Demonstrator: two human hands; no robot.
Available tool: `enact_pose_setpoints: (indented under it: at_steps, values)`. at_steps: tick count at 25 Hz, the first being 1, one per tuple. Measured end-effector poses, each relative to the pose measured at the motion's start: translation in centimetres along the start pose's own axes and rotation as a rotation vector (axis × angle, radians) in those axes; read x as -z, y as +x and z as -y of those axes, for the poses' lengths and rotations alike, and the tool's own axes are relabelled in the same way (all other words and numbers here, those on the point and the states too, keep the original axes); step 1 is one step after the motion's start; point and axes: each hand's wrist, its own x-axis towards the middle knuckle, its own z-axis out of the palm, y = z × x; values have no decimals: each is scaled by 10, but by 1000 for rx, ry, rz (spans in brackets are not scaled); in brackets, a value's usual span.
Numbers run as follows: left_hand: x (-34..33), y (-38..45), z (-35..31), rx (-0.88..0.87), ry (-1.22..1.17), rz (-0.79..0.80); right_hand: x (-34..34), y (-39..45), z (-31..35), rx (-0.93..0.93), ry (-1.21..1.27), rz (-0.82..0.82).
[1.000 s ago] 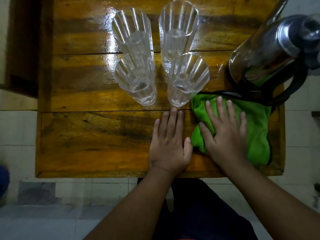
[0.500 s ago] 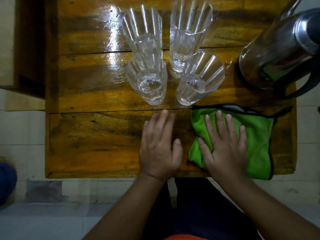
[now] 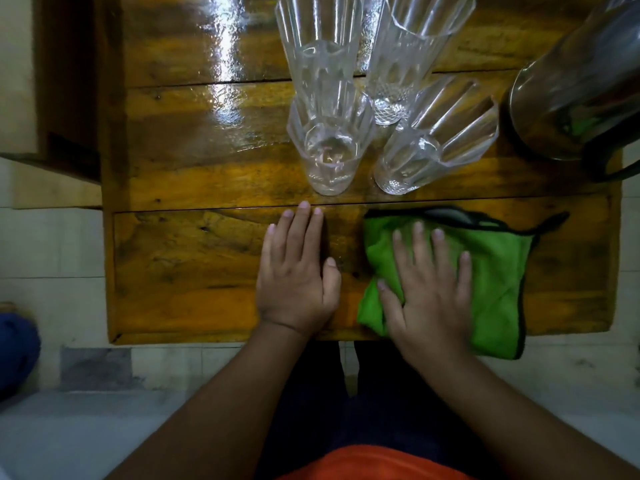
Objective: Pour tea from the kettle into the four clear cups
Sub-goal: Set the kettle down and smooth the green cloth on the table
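While both hands lie flat and open, left hand on the worktop, right hand on the green cloth, pouring seems unstarted; next, grasp the kettle beside the empty cups.

Bare forearms, no sleeves seen.
An orange garment is worn above dark trousers; no rings or watch are seen.

Glossy plank wooden desk, strong light glare on its far left. Pale tiled floor around it. Dark wooden furniture far left. Blue object at left edge.
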Motion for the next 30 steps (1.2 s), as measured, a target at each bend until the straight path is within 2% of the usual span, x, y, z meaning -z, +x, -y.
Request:
enact_pose_setpoints:
  at_steps: [3, 9, 15, 19, 22, 26, 30]
  values:
    - [-1, 0, -2, -14, -1, -7, -9, -21, 4, 103, -59, 4]
    - [0, 0, 1, -8, -39, -15, 1, 23, 33, 13, 17, -93]
    - [1, -1, 2, -2, -93, -13, -9, -16, 30, 110, -42, 4]
    - [2, 0, 4, -5, -109, -8, 4, 23, 23, 237, -82, -46]
    - [5, 0, 5, -7, -140, 3, 5, 31, 28, 220, -53, -81]
    - [11, -2, 6, 17, -220, 30, -10, -6, 39, 218, -42, -48]
    - [14, 0, 7, 33, -304, 49, 2, 17, 41, 266, -100, -36]
